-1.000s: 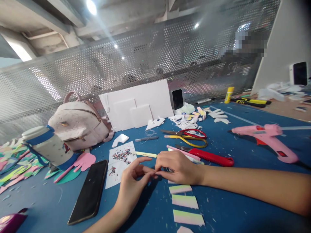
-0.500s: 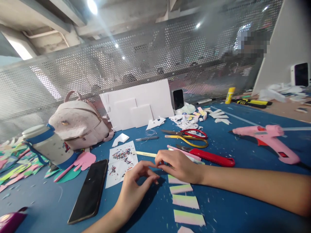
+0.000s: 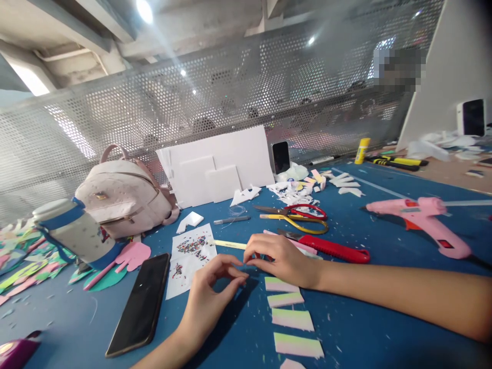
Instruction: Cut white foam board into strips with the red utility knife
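In the head view my left hand (image 3: 205, 294) hovers over the blue table with its fingers bent and the thumb tip close to the fingertips. My right hand (image 3: 279, 259) comes in from the right, its thumb and forefinger pinched together. The fingertips of both hands almost meet; anything between them is hidden or too small to name. Below the right hand lies a column of green-to-pink foam strips (image 3: 293, 320). Beyond the hands are a pale yellow stick (image 3: 230, 244) and a printed paper sheet (image 3: 184, 279). A black phone (image 3: 140, 305) rests left of my left hand.
A red utility knife (image 3: 334, 248), scissors (image 3: 295, 212) and a pink glue gun (image 3: 423, 220) lie to the right. White boards (image 3: 246, 148) stand at the back. On the left are a tumbler (image 3: 77, 233), a backpack (image 3: 123, 197) and coloured foam scraps (image 3: 26, 261).
Both hands keep nearly the same pose, with fingertips close together. The whole view shifts slightly left; the objects on the table stay in place.
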Tool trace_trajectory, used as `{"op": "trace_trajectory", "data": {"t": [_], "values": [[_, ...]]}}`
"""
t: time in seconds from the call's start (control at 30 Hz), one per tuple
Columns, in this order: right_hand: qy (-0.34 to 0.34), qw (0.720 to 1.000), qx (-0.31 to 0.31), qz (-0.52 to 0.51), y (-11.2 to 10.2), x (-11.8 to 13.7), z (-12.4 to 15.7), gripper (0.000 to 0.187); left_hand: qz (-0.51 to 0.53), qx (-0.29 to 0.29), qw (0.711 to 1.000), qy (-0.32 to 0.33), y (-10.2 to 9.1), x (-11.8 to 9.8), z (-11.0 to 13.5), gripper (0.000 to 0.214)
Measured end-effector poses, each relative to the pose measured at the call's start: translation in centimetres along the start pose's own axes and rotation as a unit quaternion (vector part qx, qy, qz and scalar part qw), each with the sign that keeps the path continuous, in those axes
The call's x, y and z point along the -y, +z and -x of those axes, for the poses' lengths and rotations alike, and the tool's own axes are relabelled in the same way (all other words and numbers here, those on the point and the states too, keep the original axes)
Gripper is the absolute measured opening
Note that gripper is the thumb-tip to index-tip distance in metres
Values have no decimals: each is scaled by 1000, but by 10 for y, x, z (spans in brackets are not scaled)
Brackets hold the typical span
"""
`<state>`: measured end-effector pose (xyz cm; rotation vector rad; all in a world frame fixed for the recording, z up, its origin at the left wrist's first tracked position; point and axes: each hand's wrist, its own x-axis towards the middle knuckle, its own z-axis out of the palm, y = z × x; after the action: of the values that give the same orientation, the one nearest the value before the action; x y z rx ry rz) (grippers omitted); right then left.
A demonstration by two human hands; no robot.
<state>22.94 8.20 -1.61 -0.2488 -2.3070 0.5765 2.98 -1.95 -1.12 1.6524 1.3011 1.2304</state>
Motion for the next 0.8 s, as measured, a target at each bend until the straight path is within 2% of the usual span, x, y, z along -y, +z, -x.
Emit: {"op": "trace_trajectory", "data": {"t": [0.1,0.17,0.37,0.47,0.57,0.63,0.67,0.73,0.8], "values": [[-1,1000,-3,-6,0,0,0,14,-53,14,998,35,0,-5,0,7],[-8,1000,-1,-9,0,0,-1,16,-87,36,994,63,0,-7,2,11],[-4,1000,-8,-9,0,2,0,15,-105,136,978,116,3,-11,9,16],[-4,1000,-19,-8,0,3,1,14,-111,119,981,107,-5,-16,2,15],[-7,1000,-21,-7,-1,4,1,12,-130,57,987,78,-30,-12,-17,17],[-6,1000,-19,-8,-1,5,1,12,-110,51,991,55,-56,-2,-32,16],[-6,1000,-18,-8,-1,5,0,13,-125,45,990,39,-69,4,-39,19],[-8,1000,-18,-8,-1,5,0,13,-225,29,973,34,-92,17,-50,17],[-10,1000,-19,-7,-1,5,0,13,-247,39,968,23,-106,27,-56,16]]}}
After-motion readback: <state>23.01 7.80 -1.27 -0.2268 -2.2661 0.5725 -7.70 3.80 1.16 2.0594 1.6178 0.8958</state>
